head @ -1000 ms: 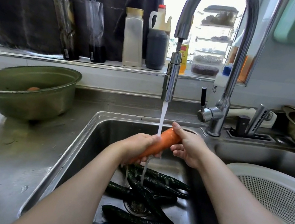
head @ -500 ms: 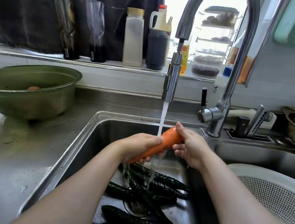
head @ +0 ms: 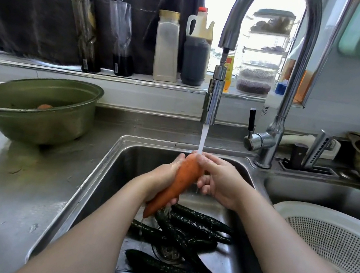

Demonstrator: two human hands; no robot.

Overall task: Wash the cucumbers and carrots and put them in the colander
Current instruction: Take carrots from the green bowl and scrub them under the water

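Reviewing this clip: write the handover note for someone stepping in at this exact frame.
Left hand: grips the carrot round its middle.
Right hand: holds the carrot's thick end under the running water.
Cucumbers: lying in the left sink basin, around the drain.
Colander: at the right basin, nothing visible in it.
Done: carrot mid-rinse; nothing transferred yet.
Left: finish the carrot, wash the cucumbers, move everything into the colander. An orange item in the green bowl may be another carrot.
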